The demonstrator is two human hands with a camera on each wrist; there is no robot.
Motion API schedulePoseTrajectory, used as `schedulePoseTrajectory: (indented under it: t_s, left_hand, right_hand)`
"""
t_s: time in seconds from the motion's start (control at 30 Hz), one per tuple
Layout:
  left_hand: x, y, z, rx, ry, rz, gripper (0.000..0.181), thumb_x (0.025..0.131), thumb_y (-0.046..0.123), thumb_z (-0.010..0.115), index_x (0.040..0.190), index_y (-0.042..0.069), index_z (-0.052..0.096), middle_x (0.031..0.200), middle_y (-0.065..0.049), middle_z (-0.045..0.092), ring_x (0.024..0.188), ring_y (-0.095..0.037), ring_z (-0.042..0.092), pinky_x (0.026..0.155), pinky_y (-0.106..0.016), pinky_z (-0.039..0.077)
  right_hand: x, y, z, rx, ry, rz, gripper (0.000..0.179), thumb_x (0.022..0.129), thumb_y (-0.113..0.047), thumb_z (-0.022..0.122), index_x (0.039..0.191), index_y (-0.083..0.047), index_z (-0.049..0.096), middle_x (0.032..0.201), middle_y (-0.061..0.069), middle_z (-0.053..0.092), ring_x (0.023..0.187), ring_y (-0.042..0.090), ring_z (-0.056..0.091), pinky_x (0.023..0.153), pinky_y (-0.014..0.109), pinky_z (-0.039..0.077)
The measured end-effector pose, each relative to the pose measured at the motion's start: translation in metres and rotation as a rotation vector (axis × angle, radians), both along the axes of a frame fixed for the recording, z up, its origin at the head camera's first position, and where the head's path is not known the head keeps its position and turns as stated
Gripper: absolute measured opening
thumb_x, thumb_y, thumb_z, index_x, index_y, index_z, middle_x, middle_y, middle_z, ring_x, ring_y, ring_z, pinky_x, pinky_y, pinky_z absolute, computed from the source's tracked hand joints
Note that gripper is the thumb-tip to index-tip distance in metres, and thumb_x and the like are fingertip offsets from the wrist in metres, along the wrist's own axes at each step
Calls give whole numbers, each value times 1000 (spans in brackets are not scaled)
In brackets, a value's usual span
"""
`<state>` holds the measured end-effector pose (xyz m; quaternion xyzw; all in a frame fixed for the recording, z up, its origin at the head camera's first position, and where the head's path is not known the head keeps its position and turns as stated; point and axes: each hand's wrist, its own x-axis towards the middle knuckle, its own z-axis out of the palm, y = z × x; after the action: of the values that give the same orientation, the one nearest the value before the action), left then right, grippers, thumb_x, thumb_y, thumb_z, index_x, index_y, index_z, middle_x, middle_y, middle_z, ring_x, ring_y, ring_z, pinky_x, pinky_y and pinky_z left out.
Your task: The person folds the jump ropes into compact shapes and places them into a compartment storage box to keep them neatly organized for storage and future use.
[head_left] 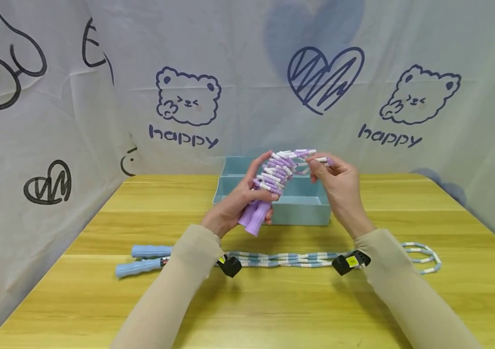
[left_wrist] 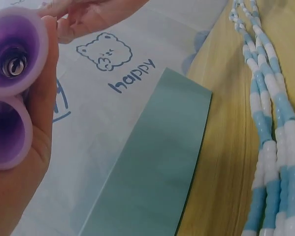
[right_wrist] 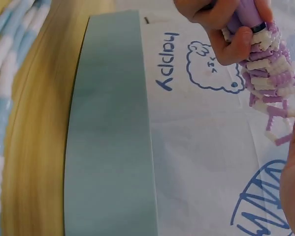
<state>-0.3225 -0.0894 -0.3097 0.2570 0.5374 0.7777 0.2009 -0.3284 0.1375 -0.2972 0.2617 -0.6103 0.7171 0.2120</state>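
Observation:
A purple and white beaded jump rope is bundled up in the air over the bin. My left hand grips it around its two purple handles, whose hollow ends face the left wrist view. At the other end of the bundle, my right hand pinches a loop of the beaded cord between thumb and fingers. Below both forearms a blue and white beaded jump rope lies stretched across the table, its light blue handles to the left and its folded loop to the right.
A light teal bin with a divider stands behind the hands, near the back of the wooden table. White fabric printed with bears and hearts hangs behind and along the left side.

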Motion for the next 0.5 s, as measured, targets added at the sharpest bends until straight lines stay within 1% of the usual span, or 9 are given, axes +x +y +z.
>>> schedulePoseTrajectory:
  t_s: [0.03,0.13,0.27,0.33,0.4,0.5]
  left_hand:
    - [-1,0,-1,5,2,4,92,86,-6,59,145,58,28,109,-21,47,54,-24,58,53,-39,55]
    - [-2,-2,-3,16,5,17,94,87,-6,58,148,56,24,103,-20,49,53,-23,58,52,-38,55]
    - [-3,-5,-4,25,21,8,94,86,-7,58,149,54,23,98,-19,50,52,-23,58,51,-38,54]
    - [-2,-5,-4,19,43,-12,93,85,-6,58,149,53,23,99,-19,50,52,-23,58,51,-38,54]
    - [-1,-5,-3,4,64,-47,93,85,-6,59,149,53,24,101,-19,50,52,-23,58,51,-37,54]
    - [1,-5,-1,-36,76,-96,94,86,-6,60,149,54,24,105,-20,49,53,-24,58,52,-38,53]
  right_hand:
    - [1,0,0,28,-1,12,20,95,-9,65,103,8,71,88,13,66,68,18,57,69,24,53]
    - [2,0,0,183,-9,17,28,100,-15,57,108,11,66,91,14,64,73,20,59,72,25,55]
    - [3,-2,-2,352,-70,56,34,105,-20,47,106,12,59,90,17,60,76,22,59,74,29,56]
    - [2,-4,-4,403,-118,89,33,106,-21,45,104,10,57,86,18,57,74,21,59,73,32,56]
    - [3,-5,-4,472,-150,108,31,107,-21,43,103,8,55,84,18,56,72,20,59,71,33,56]
    - [4,-5,-3,547,-159,123,29,107,-20,42,106,6,55,84,18,57,70,20,59,70,33,55]
